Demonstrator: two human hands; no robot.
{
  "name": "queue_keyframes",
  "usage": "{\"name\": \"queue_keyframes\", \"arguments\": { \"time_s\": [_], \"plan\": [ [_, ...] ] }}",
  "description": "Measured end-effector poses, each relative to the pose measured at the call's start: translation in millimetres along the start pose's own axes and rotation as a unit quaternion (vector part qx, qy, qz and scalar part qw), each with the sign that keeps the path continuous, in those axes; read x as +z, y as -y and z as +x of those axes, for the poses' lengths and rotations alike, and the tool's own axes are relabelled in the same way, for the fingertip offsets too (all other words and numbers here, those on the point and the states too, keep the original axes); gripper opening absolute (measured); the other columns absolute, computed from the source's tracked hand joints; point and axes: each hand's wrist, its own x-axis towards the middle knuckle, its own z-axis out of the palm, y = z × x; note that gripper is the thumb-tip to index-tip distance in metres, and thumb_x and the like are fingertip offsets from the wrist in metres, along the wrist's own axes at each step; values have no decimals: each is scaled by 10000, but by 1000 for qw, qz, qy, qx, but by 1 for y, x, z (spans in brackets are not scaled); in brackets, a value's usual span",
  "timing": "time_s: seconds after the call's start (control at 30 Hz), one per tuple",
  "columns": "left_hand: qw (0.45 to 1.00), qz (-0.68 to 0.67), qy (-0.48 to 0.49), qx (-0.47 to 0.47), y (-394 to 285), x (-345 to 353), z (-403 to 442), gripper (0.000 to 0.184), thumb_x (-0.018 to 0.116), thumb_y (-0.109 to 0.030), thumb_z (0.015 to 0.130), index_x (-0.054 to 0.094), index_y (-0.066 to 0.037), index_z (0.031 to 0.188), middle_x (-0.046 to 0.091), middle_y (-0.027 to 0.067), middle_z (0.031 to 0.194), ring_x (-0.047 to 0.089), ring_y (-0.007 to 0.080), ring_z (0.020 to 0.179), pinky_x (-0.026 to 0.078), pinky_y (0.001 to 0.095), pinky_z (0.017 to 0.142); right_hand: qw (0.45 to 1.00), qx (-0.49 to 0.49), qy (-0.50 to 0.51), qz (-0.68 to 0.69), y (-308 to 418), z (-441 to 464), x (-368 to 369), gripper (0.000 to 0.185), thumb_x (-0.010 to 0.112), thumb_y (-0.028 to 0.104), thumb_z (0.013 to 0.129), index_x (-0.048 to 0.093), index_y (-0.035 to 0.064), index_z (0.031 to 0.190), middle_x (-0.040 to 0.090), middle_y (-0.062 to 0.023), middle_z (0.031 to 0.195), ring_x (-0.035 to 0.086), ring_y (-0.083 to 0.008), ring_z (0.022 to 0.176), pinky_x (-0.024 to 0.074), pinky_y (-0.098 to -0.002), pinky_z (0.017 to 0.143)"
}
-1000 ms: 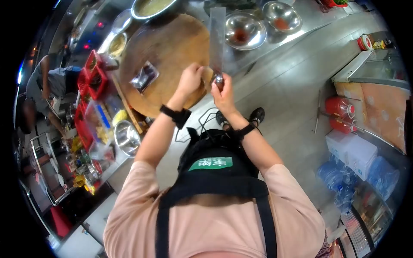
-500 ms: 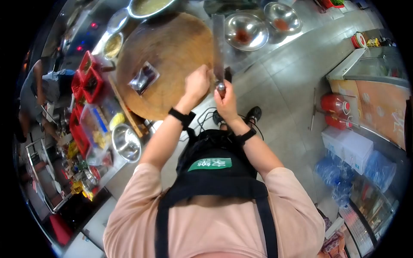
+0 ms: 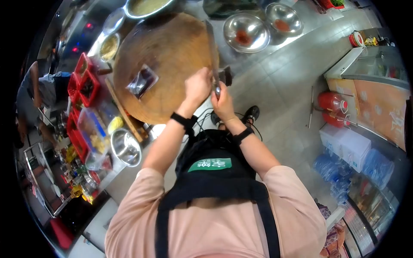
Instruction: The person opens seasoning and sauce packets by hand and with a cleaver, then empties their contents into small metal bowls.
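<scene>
My right hand (image 3: 223, 103) is closed round the handle of a cleaver (image 3: 212, 51), whose blade points away from me and shows almost edge-on over the right rim of a round wooden chopping block (image 3: 172, 56). Beside the cleaver's lower blade, my left hand (image 3: 198, 88) is curled into a fist at the block's near right edge. Anything inside that fist is hidden. On the left part of the block lies a clear plastic packet (image 3: 143, 81) with dark contents, apart from both hands.
Two steel bowls (image 3: 246, 32) with reddish powder stand right of the block. To its left are red trays (image 3: 89, 88), a clear plastic tub (image 3: 92, 124), a wooden stick (image 3: 124, 112) and a steel bowl (image 3: 126, 147). Another person (image 3: 36, 86) is at the far left.
The cleaver has turned from showing its flat side to nearly edge-on, its far end swinging left over the block. Both hands stay in about the same place.
</scene>
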Motion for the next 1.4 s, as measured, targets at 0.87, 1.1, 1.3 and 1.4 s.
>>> {"name": "queue_keyframes", "arguments": {
  "time_s": [0.87, 1.1, 1.3, 1.4],
  "plan": [
    [996, 48, 41, -68, -27, -12, 6, 188, 519, -241, 901, 618, -80, 906, 679, 209, 871, 639, 421, 843, 489, 518, 730, 993, 42, 15, 106, 18, 30, -36, 408, 573, 166, 910, 482, 12, 1276, 631, -249, 1102, 611, -448, 995, 499, -449, 852],
    [997, 22, 25, -70, -22, -7, -2, 228, 516, -266, 937, 600, -57, 905, 670, 225, 860, 626, 438, 838, 482, 529, 716, 998, -23, -28, 59, 18, 20, -32, 420, 571, 160, 914, 473, 4, 1291, 610, -259, 1146, 600, -446, 1024, 492, -452, 873],
    [997, 53, 18, -52, -17, -3, -1, 234, 526, -278, 938, 603, -60, 904, 667, 224, 850, 625, 436, 833, 481, 532, 717, 997, -9, -41, 66, 9, 12, -30, 428, 584, 157, 912, 471, -11, 1288, 608, -275, 1127, 603, -447, 1013, 495, -449, 866],
    [997, 58, 21, -45, -13, -2, 0, 226, 529, -274, 938, 604, -64, 902, 665, 221, 844, 627, 433, 830, 483, 529, 714, 998, 3, -27, 59, 9, 12, -31, 432, 588, 161, 913, 469, -17, 1289, 609, -281, 1124, 605, -447, 1010, 496, -450, 862]
  ]
}}
